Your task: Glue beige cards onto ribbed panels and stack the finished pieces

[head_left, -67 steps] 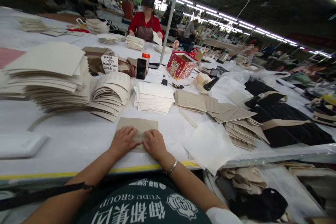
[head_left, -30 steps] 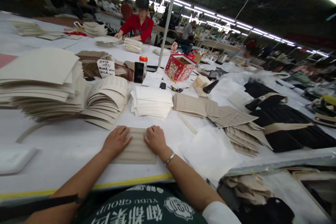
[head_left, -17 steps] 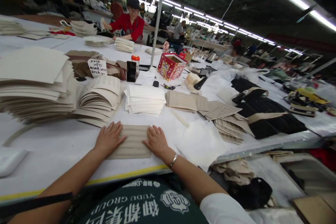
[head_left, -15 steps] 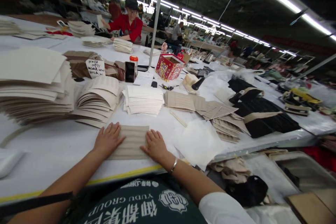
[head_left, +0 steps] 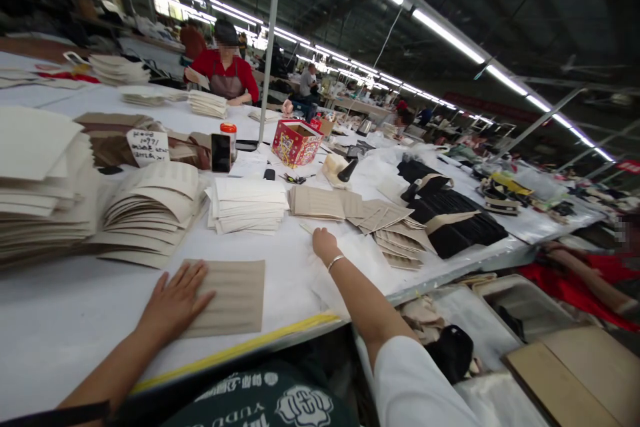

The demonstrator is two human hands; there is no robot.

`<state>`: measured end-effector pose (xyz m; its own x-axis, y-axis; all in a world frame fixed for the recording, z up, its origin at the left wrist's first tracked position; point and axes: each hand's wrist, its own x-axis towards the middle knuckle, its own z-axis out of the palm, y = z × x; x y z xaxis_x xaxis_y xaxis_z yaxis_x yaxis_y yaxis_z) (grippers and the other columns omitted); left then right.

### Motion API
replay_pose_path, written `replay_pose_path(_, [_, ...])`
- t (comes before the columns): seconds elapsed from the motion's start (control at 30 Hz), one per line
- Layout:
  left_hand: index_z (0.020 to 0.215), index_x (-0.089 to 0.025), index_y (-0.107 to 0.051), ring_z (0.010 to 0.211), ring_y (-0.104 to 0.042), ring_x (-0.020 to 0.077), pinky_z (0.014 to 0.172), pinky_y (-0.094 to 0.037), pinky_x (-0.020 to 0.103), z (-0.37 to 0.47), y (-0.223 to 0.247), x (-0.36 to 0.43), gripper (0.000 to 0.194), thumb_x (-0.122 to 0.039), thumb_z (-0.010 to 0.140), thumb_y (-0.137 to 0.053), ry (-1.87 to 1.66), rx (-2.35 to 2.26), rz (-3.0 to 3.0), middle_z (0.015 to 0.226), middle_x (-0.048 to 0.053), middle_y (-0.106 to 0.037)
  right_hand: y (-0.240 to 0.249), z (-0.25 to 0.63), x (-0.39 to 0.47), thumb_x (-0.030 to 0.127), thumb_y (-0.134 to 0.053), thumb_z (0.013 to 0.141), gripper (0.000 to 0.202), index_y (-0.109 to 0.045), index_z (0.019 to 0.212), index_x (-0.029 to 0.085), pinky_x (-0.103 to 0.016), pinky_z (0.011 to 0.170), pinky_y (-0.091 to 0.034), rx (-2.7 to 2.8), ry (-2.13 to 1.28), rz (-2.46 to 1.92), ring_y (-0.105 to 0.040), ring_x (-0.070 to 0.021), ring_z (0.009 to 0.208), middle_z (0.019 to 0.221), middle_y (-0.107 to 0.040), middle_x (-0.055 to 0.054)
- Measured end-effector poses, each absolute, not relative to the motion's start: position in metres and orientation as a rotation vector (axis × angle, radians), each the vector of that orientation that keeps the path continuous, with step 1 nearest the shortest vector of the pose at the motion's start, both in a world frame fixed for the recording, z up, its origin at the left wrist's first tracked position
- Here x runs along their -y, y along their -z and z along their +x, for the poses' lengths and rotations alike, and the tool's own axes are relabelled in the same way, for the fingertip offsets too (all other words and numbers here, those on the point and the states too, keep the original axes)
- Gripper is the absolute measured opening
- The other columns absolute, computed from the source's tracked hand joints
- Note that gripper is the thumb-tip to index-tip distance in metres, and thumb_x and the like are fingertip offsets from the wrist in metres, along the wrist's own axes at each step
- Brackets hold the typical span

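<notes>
A beige panel with faint stripes (head_left: pixel 234 297) lies flat near the table's front edge. Resting on its left part is my left hand (head_left: pixel 175 300), fingers stretched out. My right hand (head_left: pixel 326 245) has its fingers closed around a thin pale strip (head_left: pixel 306 228); only one end of the strip shows. Thin white sheets (head_left: pixel 357 260) lie under and beside that hand. Just beyond it sits a row of beige panels (head_left: pixel 320 203), with more beige pieces (head_left: pixel 397 243) fanned to the right. A stack of white sheets (head_left: pixel 247 205) is behind the striped panel.
Curved beige sheets (head_left: pixel 150 203) and a tall pile (head_left: pixel 40 180) stand at left. Farther back are a phone (head_left: pixel 221 153), a red box (head_left: pixel 297 143) and a metal pole (head_left: pixel 271 47). Black bundles (head_left: pixel 453 217) lie right. A co-worker in red (head_left: pixel 230 77) holds a piece opposite.
My right hand has left the striped panel, moved right and forward, and closed on the pale strip. My left hand stays on the panel. The view has turned rightward.
</notes>
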<state>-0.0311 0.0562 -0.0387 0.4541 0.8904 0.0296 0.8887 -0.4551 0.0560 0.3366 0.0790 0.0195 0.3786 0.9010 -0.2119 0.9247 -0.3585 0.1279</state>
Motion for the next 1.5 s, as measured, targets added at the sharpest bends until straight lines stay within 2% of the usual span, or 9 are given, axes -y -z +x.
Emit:
replay_pose_path(0.2, [0.138, -0.017, -0.033, 0.135, -0.021, 0.0264, 0.106, -0.015, 0.05, -0.023, 0.031, -0.05, 0.061, -0.046, 0.084, -0.034, -0.002, -1.703, 2.59, 0.145, 0.005, -0.03, -0.037, 0.322, -0.08, 0.012, -0.044, 0.083, 0.03, -0.05, 0.111, 0.008, -0.034, 0.078, -0.046, -1.775, 0.106, 2.371, -0.058, -0.026, 0.1, 0.112, -0.053, -0.021])
replay_pose_path(0.4, [0.138, -0.015, -0.033, 0.135, -0.02, 0.0273, 0.105, -0.016, 0.051, -0.012, 0.034, -0.043, 0.062, -0.046, 0.084, -0.033, 0.003, -1.797, 2.53, 0.146, 0.004, -0.029, -0.03, 0.251, -0.03, 0.026, -0.029, 0.093, 0.034, -0.041, 0.118, 0.006, -0.032, 0.068, -0.048, -2.123, 0.349, 2.264, -0.064, -0.0235, 0.08, 0.084, -0.064, -0.014])
replay_pose_path(0.57, [0.136, -0.015, -0.036, 0.133, -0.023, 0.0289, 0.105, -0.015, 0.052, -0.006, 0.035, -0.038, 0.061, -0.046, 0.084, -0.034, -0.053, -1.85, 2.505, 0.144, 0.007, -0.032, 0.008, 0.201, -0.005, 0.016, -0.036, 0.086, 0.053, -0.025, 0.135, -0.002, -0.04, 0.064, -0.049, -2.109, 0.405, 2.138, -0.065, -0.0287, 0.078, 0.088, -0.065, -0.023])
replay_pose_path(0.73, [0.135, -0.015, -0.038, 0.133, -0.024, 0.0297, 0.103, -0.016, 0.054, -0.004, 0.032, -0.037, 0.06, -0.047, 0.084, -0.034, -0.076, -1.848, 2.49, 0.144, 0.008, -0.032, 0.014, 0.196, -0.012, 0.013, -0.04, 0.083, 0.06, -0.021, 0.138, -0.002, -0.04, 0.066, -0.05, -2.087, 0.364, 2.078, -0.065, -0.0284, 0.08, 0.09, -0.065, -0.023])
replay_pose_path(0.83, [0.135, -0.016, -0.039, 0.133, -0.024, 0.0298, 0.103, -0.017, 0.054, -0.002, 0.032, -0.035, 0.059, -0.047, 0.085, -0.033, -0.098, -1.873, 2.469, 0.143, 0.009, -0.034, 0.009, 0.212, -0.021, 0.011, -0.038, 0.085, 0.056, -0.024, 0.137, 0.0, -0.039, 0.069, -0.049, -2.009, 0.323, 2.158, -0.065, -0.0271, 0.084, 0.093, -0.064, -0.023])
replay_pose_path(0.97, [0.134, -0.013, -0.04, 0.133, -0.024, 0.0304, 0.103, -0.018, 0.052, 0.001, 0.034, -0.033, 0.06, -0.047, 0.084, -0.034, -0.122, -1.882, 2.447, 0.143, 0.01, -0.035, -0.001, 0.243, -0.03, 0.019, -0.035, 0.09, 0.034, -0.043, 0.12, 0.006, -0.032, 0.071, -0.048, -1.921, 0.446, 2.432, -0.064, -0.0239, 0.088, 0.093, -0.065, -0.018])
replay_pose_path(1.17, [0.132, -0.014, -0.043, 0.128, -0.032, 0.0281, 0.101, -0.025, 0.047, -0.005, 0.033, -0.038, 0.051, -0.036, 0.088, -0.03, -0.137, -1.849, 2.478, 0.141, 0.008, -0.039, -0.022, 0.244, -0.04, 0.026, -0.038, 0.088, 0.021, -0.044, 0.104, 0.013, -0.021, 0.051, -0.045, -2.026, 0.937, 2.546, -0.061, -0.0124, 0.054, 0.085, -0.066, -0.008])
replay_pose_path(1.3, [0.131, -0.018, -0.045, 0.126, -0.036, 0.0257, 0.097, -0.03, 0.042, -0.012, 0.034, -0.041, 0.048, -0.033, 0.088, -0.029, -0.169, -1.817, 2.529, 0.139, 0.005, -0.042, -0.018, 0.217, -0.044, 0.023, -0.042, 0.086, 0.017, -0.052, 0.093, 0.012, -0.028, 0.065, -0.049, -2.051, 0.568, 2.338, -0.065, -0.0213, 0.08, 0.09, -0.065, -0.015])
replay_pose_path(1.5, [0.131, -0.018, -0.044, 0.127, -0.035, 0.0262, 0.099, -0.028, 0.043, -0.009, 0.038, -0.036, 0.048, -0.033, 0.088, -0.029, -0.204, -1.858, 2.496, 0.14, 0.005, -0.041, 0.009, 0.187, 0.009, 0.007, -0.036, 0.084, 0.042, -0.039, 0.126, 0.0, -0.038, 0.065, -0.051, -2.076, 0.242, 2.123, -0.066, -0.0267, 0.079, 0.086, -0.065, -0.021])
